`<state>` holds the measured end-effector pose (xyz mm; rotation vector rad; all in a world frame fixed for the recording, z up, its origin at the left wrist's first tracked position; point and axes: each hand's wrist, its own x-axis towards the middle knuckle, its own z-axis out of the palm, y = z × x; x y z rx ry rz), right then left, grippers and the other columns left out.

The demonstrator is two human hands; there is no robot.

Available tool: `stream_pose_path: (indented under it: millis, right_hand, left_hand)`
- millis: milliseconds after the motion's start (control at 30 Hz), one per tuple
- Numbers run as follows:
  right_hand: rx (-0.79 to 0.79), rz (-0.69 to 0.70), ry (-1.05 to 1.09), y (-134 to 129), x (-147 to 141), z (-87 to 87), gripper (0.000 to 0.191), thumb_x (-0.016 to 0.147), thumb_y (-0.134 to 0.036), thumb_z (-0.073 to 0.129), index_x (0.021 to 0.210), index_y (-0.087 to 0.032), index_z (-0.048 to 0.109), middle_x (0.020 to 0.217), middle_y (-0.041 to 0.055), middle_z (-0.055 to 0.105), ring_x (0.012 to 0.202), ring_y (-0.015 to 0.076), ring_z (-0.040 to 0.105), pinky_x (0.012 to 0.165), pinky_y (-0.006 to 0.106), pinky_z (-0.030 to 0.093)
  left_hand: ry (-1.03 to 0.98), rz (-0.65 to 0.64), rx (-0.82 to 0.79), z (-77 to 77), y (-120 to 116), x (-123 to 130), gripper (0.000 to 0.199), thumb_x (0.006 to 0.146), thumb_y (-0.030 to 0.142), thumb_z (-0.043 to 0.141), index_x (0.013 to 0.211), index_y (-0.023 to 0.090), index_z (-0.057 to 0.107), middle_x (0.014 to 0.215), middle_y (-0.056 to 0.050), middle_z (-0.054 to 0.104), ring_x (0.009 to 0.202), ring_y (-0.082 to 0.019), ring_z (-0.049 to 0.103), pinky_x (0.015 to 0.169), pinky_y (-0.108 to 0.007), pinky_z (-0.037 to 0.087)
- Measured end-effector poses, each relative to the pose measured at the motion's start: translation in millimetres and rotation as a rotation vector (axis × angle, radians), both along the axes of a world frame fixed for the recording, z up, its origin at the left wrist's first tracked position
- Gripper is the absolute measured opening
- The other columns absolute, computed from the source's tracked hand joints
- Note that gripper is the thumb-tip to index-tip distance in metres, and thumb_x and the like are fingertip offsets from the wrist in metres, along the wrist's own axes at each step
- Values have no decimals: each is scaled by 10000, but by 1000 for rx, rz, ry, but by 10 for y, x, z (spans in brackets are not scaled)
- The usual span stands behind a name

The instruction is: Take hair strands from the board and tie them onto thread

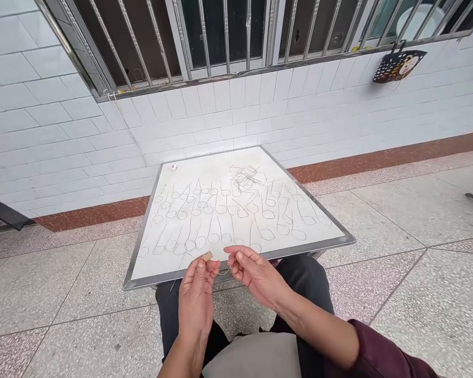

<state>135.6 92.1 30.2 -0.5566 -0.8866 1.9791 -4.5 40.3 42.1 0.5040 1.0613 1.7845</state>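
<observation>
Over the near edge of the white table (205, 157), my left hand (199, 281) pinches a small tan block (207, 256) between thumb and fingers. A thin strand (224, 272) runs between my two hands. Just to the right, my right hand (252, 270) is closed in a pinch, with the strand at its fingers. On the tabletop lie rows of thin looped wires (267, 234), each a loop with a straight tail. Behind them is a tangled pile of straight wires (246, 178).
A small white and red object (174, 167) lies at the table's far left corner. The tiled wall (220, 118) and barred window stand behind the table. A dark patterned bag (399, 66) hangs at the upper right. My knees are under the table's near edge.
</observation>
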Motion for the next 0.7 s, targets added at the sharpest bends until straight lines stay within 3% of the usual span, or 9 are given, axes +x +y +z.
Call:
stream_pose_path:
  millis: [67,200,333,433,600,700]
  right_hand:
    - [2,14,-5,-34,-6,-3,305,868,-449,702,1089,-240,725,888,21,616,747,114,523,724,277,425]
    - [41,10,-82,-60,-28,-3,350,858,-441,714,1161,-271,670,781,-13,612,627,104,479,617,267,379]
    - [192,-49,-203,-64,-44,-9,232,864,-457,692,994,-266,666,697,-30,609,563,107,466,572,269,367]
    - [412,-102,-391,-94,-29,-33,228,931,-450,591,1041,-274,687,703,-16,609,579,123,494,584,282,414]
    - [992,-204,-591,-170,35,-85,303,1015,-284,431,1200,-304,671,802,18,624,713,145,589,642,289,498]
    - [1106,-225,-593,-196,64,-104,301,1002,-260,457,1210,-278,674,848,41,620,776,168,620,672,312,542]
  left_hand:
    - [-76,-13,6,30,-49,-11,328,697,400,858,901,169,745,808,-31,707,809,-166,662,860,-334,520]
    - [-57,-111,-6,58,-138,-49,279,775,380,807,945,172,734,660,24,625,658,-118,611,714,-253,508]
    - [31,-214,-26,105,-215,-104,233,816,400,761,823,174,703,595,24,611,596,-128,595,652,-249,471]
    - [102,-312,-54,189,-277,-151,300,845,444,710,732,170,664,553,3,623,595,-169,621,674,-287,470]
    - [241,-516,-125,304,-379,-219,331,896,450,627,722,171,664,517,-11,635,615,-202,645,710,-313,466]
    - [286,-553,-139,315,-409,-231,343,903,450,613,696,179,650,540,-9,651,645,-210,660,731,-321,465]
